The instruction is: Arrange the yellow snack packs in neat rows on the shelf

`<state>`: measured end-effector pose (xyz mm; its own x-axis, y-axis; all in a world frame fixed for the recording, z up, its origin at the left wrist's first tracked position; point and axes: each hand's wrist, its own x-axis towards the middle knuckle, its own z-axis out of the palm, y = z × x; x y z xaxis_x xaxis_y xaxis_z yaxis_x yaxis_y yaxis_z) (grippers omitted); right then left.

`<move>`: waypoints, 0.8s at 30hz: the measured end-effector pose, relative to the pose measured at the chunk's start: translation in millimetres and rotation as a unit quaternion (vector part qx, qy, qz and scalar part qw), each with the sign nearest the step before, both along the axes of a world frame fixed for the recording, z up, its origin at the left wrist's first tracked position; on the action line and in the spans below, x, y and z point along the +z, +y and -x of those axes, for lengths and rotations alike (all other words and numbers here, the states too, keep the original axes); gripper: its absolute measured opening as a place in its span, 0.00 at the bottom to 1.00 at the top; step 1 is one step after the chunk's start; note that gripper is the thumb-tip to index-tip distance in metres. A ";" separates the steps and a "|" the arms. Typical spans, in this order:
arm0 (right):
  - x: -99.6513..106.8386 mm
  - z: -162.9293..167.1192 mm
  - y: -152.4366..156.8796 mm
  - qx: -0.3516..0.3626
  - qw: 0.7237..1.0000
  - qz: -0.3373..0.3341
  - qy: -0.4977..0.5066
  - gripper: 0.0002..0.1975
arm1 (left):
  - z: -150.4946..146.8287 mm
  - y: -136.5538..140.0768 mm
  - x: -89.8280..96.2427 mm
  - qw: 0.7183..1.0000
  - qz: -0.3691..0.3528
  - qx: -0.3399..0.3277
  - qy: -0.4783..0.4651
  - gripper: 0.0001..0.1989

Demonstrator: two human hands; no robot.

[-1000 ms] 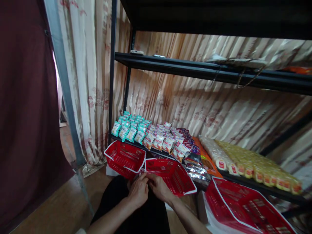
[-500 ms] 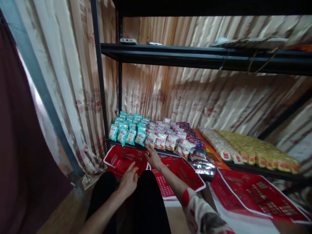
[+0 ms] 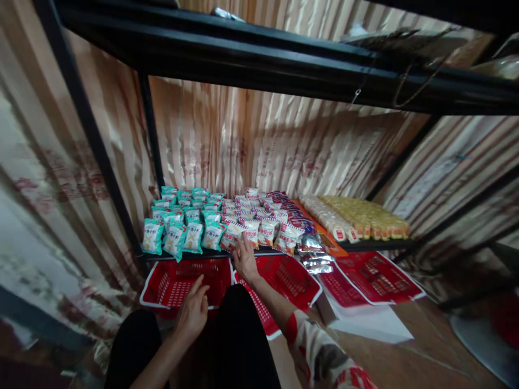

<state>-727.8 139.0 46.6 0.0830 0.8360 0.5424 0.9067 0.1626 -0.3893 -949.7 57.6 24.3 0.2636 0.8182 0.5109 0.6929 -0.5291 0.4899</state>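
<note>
My right hand (image 3: 246,263) is stretched out at the shelf's front edge, its fingertips over a white snack packet (image 3: 232,234) in the front row. The fingers are extended, and I see nothing held in them. Whether they touch the packet I cannot tell. My left hand (image 3: 193,309), empty and with its fingers loosely stretched, hovers above the near edge of the left red basket (image 3: 162,303). Teal snack packets (image 3: 193,236) stand in rows at the left of the shelf. Beneath my right forearm is the middle red basket (image 3: 290,270).
Purple packets (image 3: 295,212) and silver packets (image 3: 316,260) lie right of the white ones. Farther right are long yellow-green packs (image 3: 357,213). A third red basket (image 3: 375,278) rests on a white box (image 3: 365,324). A dark upper shelf (image 3: 259,65) spans overhead.
My view has turned to the right and come nearer the shelf. The right hand is now by the white packets instead of the border between teal and white. Neither hand has picked anything up.
</note>
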 end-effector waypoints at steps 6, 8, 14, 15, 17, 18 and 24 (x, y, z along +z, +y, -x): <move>-18.2 -96.0 -8.8 -0.229 0.961 -0.145 0.064 0.30 | -58.1 38.0 18.6 0.994 -0.064 -0.081 0.020 0.23; -23.2 -127.4 -7.0 -0.270 0.948 -0.142 0.086 0.33 | -76.8 49.0 21.2 0.993 -0.068 -0.096 0.027 0.26; -32.5 -161.6 3.0 -0.235 0.961 -0.121 0.083 0.33 | -108.7 67.9 11.9 0.990 -0.081 -0.098 0.061 0.29; -33.3 -161.3 4.6 -0.229 0.962 -0.122 0.081 0.33 | -111.5 69.6 11.0 0.989 -0.088 -0.094 0.067 0.30; -33.9 -160.3 7.8 -0.221 0.965 -0.120 0.078 0.33 | -116.7 72.9 12.0 0.988 -0.101 -0.077 0.085 0.31; -33.6 -160.3 9.3 -0.218 0.966 -0.118 0.075 0.32 | -119.3 74.9 13.6 0.987 -0.108 -0.064 0.097 0.31; -24.9 -167.7 17.0 -0.216 0.971 -0.096 0.045 0.33 | -132.5 92.9 22.0 0.980 -0.139 -0.019 0.142 0.28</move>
